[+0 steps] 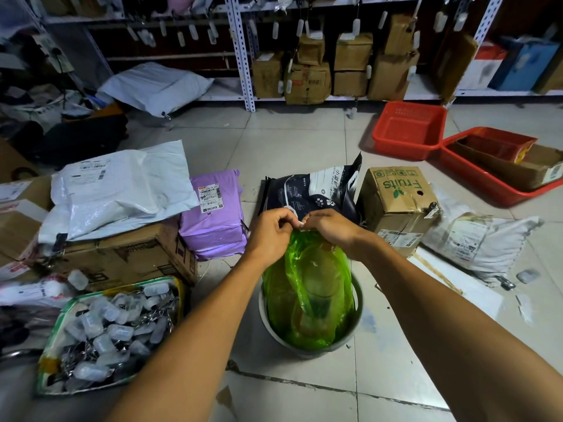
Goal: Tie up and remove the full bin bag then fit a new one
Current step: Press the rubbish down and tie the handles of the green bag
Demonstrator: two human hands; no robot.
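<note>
A translucent green bin bag (313, 287) stands full in a round grey bin (347, 339) on the tiled floor, its top gathered into a neck above the rim. My left hand (271, 231) and my right hand (330, 228) meet at that neck, fingers curled, each pinching the bag's top and a small white strip between them. Rubbish shows dimly through the green plastic. No spare bag is in view.
A dark pet-food bag (313, 193) and a "Fruits" carton (396, 199) stand just behind the bin. Purple parcels (213, 214), cartons and white mailers lie left. A tray of small plastic tags (106, 333) sits near left. Red baskets (408, 129) and shelving are at the back.
</note>
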